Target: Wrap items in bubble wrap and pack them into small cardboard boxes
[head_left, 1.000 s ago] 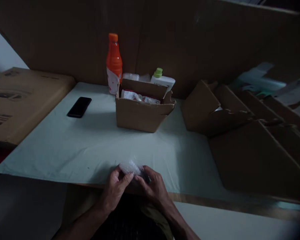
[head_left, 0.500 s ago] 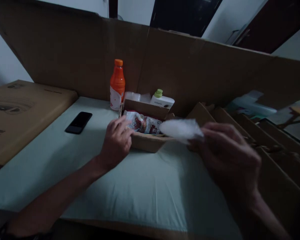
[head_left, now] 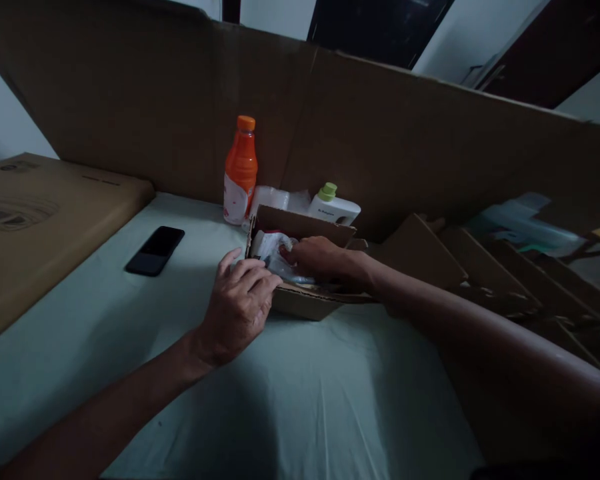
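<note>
A small open cardboard box [head_left: 305, 308] stands on the pale green sheet, with shiny plastic packets inside. My left hand [head_left: 243, 303] rests at the box's front left corner, fingers spread and fingertips touching the rim. Reaching in from the right, my right hand [head_left: 323, 257] is inside the box with its fingers closed on a whitish plastic packet [head_left: 275, 250]. Its fingertips are partly hidden by the packet, and the hand covers the right part of the contents.
Behind the box are an orange bottle [head_left: 241, 170], clear plastic packaging [head_left: 283, 200] and a white bottle with a green cap [head_left: 335, 208]. A black phone [head_left: 156, 251] lies left. A large flat carton [head_left: 55, 227], cardboard dividers [head_left: 420, 250] and a tall cardboard wall [head_left: 180, 113] surround the sheet.
My right hand has moved left and forward into the box with the whitish plastic packet. My left hand stays at the box corner, and the view has shifted slightly.
</note>
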Demonstrator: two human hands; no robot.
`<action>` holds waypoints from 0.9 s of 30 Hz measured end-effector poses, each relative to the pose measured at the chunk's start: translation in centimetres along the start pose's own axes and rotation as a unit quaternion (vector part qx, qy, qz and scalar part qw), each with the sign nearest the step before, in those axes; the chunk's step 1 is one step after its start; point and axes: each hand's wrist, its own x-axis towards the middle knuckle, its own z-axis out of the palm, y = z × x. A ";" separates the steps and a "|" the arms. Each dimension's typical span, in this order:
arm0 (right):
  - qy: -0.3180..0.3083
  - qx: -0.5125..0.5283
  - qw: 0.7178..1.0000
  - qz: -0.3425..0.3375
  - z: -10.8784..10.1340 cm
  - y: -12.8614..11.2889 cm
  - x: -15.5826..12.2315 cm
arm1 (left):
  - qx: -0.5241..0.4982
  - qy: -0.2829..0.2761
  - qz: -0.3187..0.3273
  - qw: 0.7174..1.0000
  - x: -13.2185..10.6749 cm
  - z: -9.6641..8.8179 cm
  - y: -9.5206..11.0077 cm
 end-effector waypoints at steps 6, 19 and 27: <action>0.022 -0.086 0.996 -0.016 0.1 -0.4 -0.4 | 0.000 0.002 -0.011 1.000 0.7 0.2 0.0; 0.231 0.142 0.960 0.070 1.2 5.2 -6.8 | 0.141 -0.037 -0.234 0.961 -4.4 -2.4 -7.4; 0.407 0.336 0.814 0.245 11.1 3.0 -18.9 | 0.258 -0.244 -0.529 0.771 -6.6 -3.5 -17.3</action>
